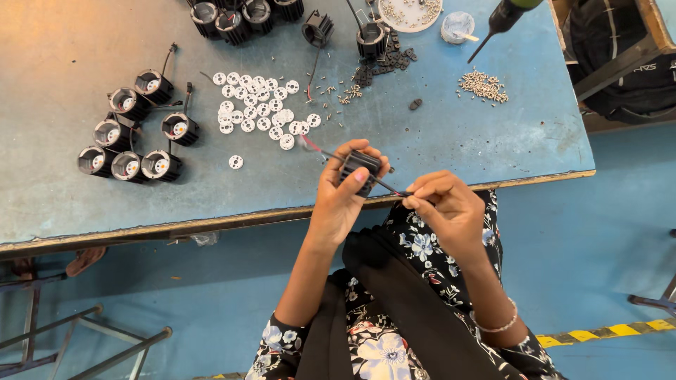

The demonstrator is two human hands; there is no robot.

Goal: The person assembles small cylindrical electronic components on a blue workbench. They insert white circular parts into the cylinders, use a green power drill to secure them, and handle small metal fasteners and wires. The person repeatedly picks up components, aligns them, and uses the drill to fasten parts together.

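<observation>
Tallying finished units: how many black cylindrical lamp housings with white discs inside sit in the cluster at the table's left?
7: top one, next, another, one right of it, and a bottom row of three. More housings at the top edge are partly cut off.

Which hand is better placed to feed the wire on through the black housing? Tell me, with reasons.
Probably the right hand: its fingertips pinch the wire just past the black housing. The left hand is wrapped around the housing, holding it above the table edge.
</observation>
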